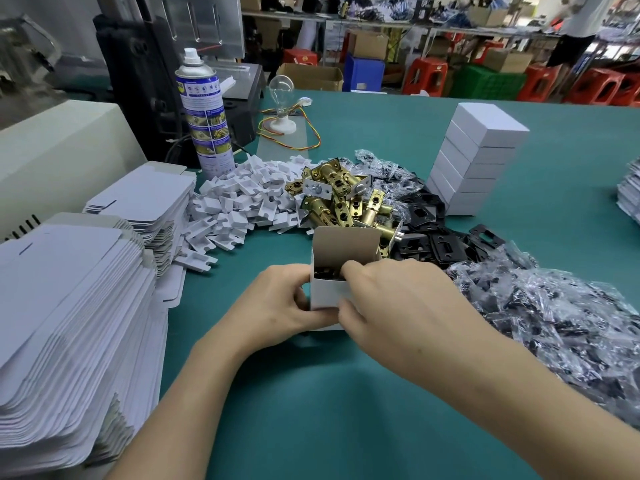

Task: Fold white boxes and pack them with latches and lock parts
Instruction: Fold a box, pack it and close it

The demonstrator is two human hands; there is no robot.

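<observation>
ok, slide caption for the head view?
Left hand and right hand grip open white cardboard box on green table; brass latches behind.

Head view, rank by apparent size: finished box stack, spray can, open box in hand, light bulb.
1. finished box stack
2. spray can and open box: about alike; the box is nearer and partly covered
3. light bulb

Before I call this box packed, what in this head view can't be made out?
Head view only:
- Contents of the open white box: dark shapes in shadow, partly covered by the right hand; which parts they are is unclear.
- Box's lower front and right side: hidden by the left hand and right hand.
- Label on the spray can: too small to read.
- The white stack at right: cut off by the frame edge.
</observation>
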